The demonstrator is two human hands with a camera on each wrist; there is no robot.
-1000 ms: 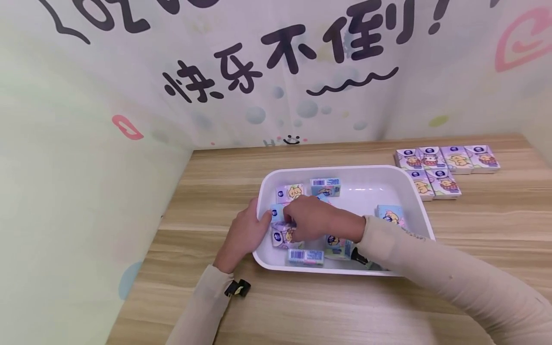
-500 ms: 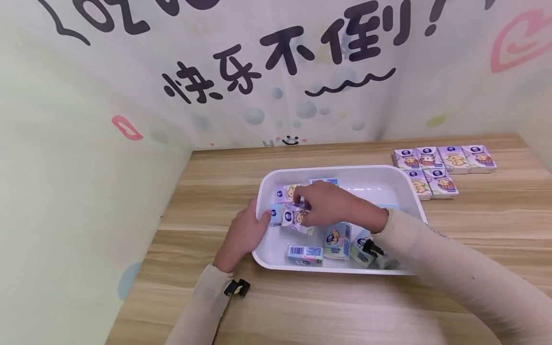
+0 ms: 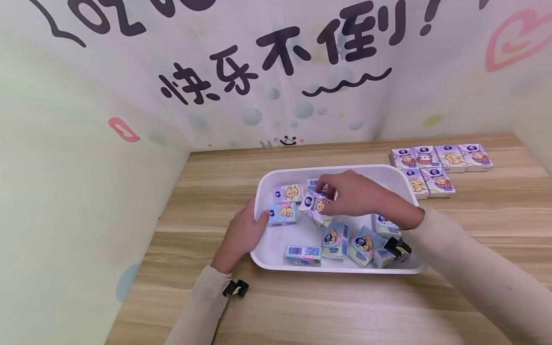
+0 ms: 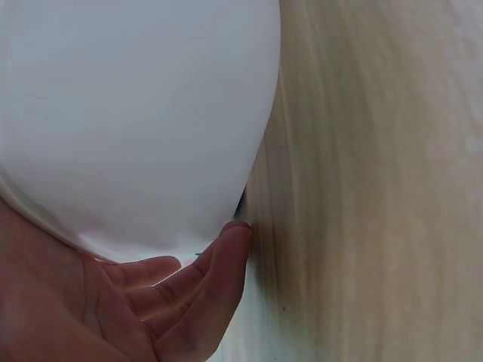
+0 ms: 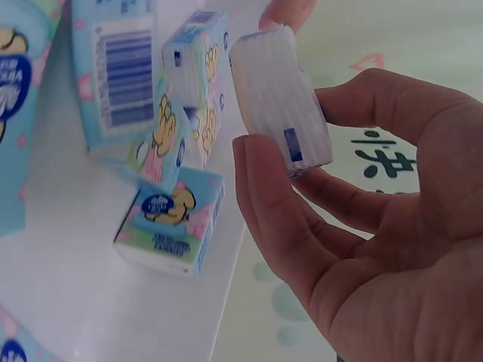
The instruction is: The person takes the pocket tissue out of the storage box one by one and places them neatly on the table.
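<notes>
A white plastic tub (image 3: 297, 235) lies in the middle of the head view with several tissue packs in it. My left hand (image 3: 245, 231) grips its left rim, thumb over the edge and fingers along the outer wall in the left wrist view. Between the thumb and fingers of my right hand (image 3: 355, 194) is a purple tissue pack (image 3: 316, 207), tilted over the tub; the right wrist view shows the white end of this pack (image 5: 279, 98). Left of it lie a blue tissue pack (image 3: 281, 215), near my left thumb, and another purple pack (image 3: 286, 193).
Several blue packs (image 3: 334, 240) lie along the tub's front and right side. Behind the tub's right corner, several purple packs (image 3: 450, 158) stand in two neat rows on the wooden table (image 3: 345, 306). A printed curtain (image 3: 241, 115) hangs along the back.
My right hand has picked the purple pack up from the tub's left part and carried it right and toward the back. My left hand keeps its hold on the rim.
</notes>
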